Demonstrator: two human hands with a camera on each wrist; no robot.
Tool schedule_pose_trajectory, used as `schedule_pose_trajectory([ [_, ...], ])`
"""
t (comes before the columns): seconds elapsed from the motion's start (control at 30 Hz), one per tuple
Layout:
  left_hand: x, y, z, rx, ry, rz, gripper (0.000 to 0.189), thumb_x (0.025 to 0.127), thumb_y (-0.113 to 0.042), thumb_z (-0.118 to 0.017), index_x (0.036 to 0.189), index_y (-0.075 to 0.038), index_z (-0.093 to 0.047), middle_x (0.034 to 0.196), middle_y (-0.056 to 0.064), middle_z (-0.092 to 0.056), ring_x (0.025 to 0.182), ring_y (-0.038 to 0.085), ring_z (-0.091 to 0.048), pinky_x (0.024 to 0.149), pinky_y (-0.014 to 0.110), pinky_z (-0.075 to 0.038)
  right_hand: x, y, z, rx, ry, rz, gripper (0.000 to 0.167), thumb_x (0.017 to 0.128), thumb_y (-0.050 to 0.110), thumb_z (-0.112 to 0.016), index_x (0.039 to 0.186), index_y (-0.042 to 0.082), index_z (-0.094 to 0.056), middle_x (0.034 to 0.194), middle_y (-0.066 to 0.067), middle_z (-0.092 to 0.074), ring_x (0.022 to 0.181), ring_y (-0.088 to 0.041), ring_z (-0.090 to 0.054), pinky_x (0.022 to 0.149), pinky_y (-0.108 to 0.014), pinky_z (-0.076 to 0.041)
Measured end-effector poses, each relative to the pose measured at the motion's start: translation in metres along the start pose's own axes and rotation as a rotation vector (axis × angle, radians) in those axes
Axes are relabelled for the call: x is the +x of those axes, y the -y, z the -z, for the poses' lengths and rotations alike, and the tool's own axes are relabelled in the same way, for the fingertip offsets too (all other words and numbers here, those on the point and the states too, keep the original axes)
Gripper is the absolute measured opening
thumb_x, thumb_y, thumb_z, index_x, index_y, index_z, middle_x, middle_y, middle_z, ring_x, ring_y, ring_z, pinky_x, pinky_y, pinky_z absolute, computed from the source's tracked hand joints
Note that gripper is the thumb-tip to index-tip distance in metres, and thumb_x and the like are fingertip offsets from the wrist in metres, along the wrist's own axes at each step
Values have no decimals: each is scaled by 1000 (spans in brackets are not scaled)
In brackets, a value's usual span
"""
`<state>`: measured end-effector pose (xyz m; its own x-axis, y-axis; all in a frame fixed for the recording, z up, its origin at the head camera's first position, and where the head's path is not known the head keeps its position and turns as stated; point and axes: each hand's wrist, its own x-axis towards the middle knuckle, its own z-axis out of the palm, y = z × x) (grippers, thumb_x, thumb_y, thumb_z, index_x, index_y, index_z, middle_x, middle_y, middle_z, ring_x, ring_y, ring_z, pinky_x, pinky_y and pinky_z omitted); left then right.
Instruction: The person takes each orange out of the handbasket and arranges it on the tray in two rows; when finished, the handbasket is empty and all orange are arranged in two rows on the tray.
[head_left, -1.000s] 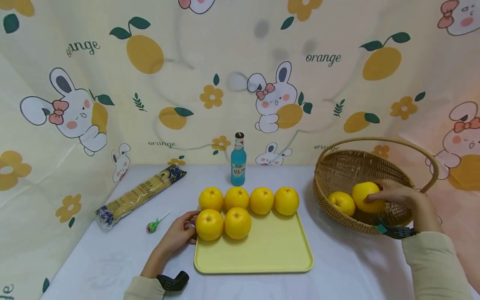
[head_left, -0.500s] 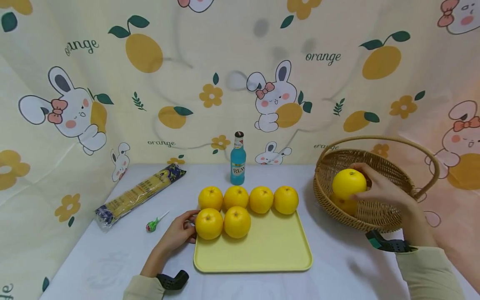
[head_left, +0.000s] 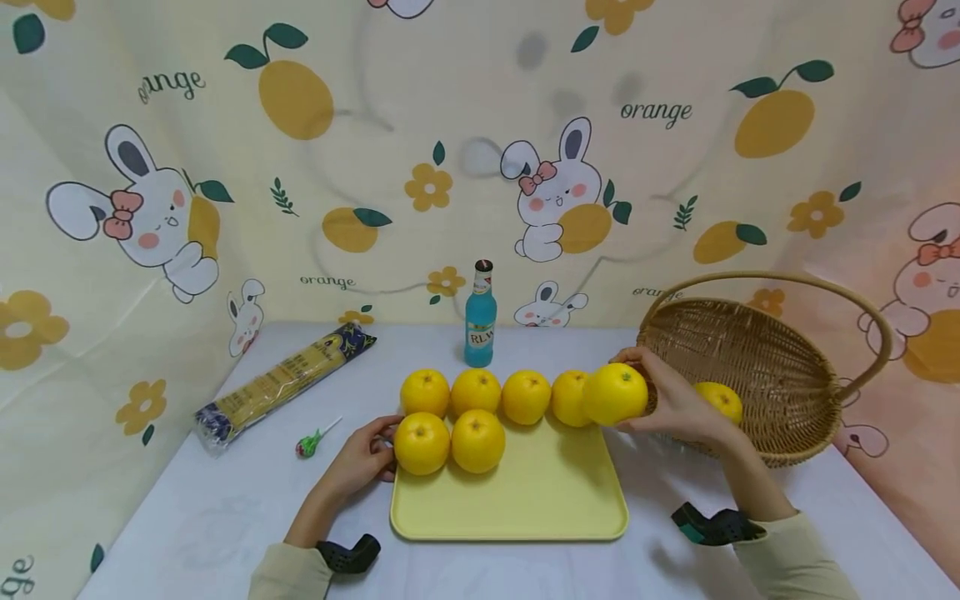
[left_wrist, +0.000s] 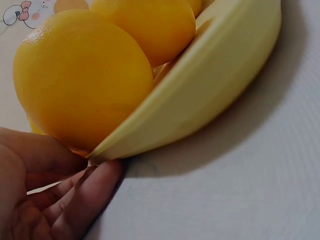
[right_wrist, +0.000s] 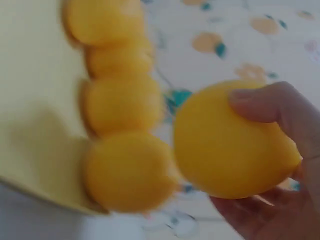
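Observation:
My right hand (head_left: 671, 404) grips a yellow-skinned orange (head_left: 617, 394) in the air by the tray's back right corner. In the head view it overlaps the rightmost orange of the back row; the right wrist view shows the thumb across the held orange (right_wrist: 227, 142). Several more oranges (head_left: 526, 397) stand in a row along the back of the pale yellow tray (head_left: 540, 500), with two in front at the left. My left hand (head_left: 360, 458) pinches the tray's left rim (left_wrist: 107, 150), beside the front left orange (left_wrist: 82, 80).
A wicker basket (head_left: 795, 400) with a tall handle stands at the right, one orange (head_left: 722, 402) showing inside. Behind the tray is a blue bottle (head_left: 480, 325). To the left lie a long plastic-wrapped packet (head_left: 285, 383) and a green-wrapped lollipop (head_left: 307, 446).
My right hand has lifted an orange out of the basket and carried it left to the tray's back right corner. The left hand has stayed at the tray's rim.

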<state>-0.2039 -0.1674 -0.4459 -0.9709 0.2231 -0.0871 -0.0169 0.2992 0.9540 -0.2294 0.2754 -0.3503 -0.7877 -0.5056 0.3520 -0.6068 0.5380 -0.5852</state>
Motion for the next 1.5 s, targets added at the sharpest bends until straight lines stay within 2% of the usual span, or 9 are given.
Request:
schedule_pose_trajectory([
  [0.03,3,4,0,1,2,-4,51,82,5,-53,132,-2,-45,104,14,-51,68,20,-55,55,31,-56,2,1,-7,-17,-18,9,81,60,15,-88,125,6,-41,119,-3,-48,102,-9,-49,88,-16,-43],
  [0.2,13,25,1,4,19,-30,53,81,4,-53,133,-4,-45,104,14,-50,67,20,-54,54,30,-56,5,6,-44,-55,-93,14,82,56,20,-89,123,5,-44,118,-2,-49,106,-12,-47,90,-32,-48],
  [0.27,14,26,1,6,16,-30,53,81,5,-52,133,-3,-45,104,14,-50,68,20,-54,54,31,-56,5,8,-57,-59,-108,14,81,57,22,-89,123,7,-44,118,-1,-50,106,-13,-48,87,-36,-49],
  [0.43,14,25,2,8,11,-27,54,80,5,-51,133,-3,-45,105,14,-50,67,20,-54,54,30,-56,4,11,-82,-67,-122,41,79,58,29,-89,122,9,-47,116,1,-54,103,-14,-51,87,-35,-49],
  [0.6,14,25,3,12,14,-31,54,81,5,-51,133,-3,-45,104,14,-50,68,20,-54,54,30,-56,2,13,-99,-72,-90,35,80,60,36,-87,123,9,-47,118,1,-53,105,-14,-51,89,-37,-49],
  [0.8,13,23,4,5,28,-36,53,81,4,-52,134,-2,-44,104,14,-50,68,18,-54,54,30,-56,0,14,-112,-77,-50,25,79,58,35,-88,122,11,-48,118,4,-48,104,-11,-47,87,-34,-49],
  [1.07,12,23,4,3,22,-33,53,81,3,-53,134,-2,-44,105,15,-50,68,18,-54,54,30,-56,1,16,-119,-153,-76,35,79,57,38,-88,121,10,-49,116,1,-47,103,-12,-47,90,-34,-48],
  [1.3,13,24,2,-2,13,-14,54,81,5,-52,133,-3,-45,105,14,-50,68,19,-54,54,30,-56,2,16,-123,-169,-82,51,78,63,44,-83,123,9,-49,118,-1,-47,106,-14,-47,91,-36,-48],
  [1.5,15,27,3,-11,16,-12,54,82,5,-52,135,-1,-42,106,13,-49,69,20,-53,54,32,-56,3,16,-124,-170,-83,26,79,62,41,-85,124,10,-49,119,0,-47,108,-13,-46,93,-39,-47],
])
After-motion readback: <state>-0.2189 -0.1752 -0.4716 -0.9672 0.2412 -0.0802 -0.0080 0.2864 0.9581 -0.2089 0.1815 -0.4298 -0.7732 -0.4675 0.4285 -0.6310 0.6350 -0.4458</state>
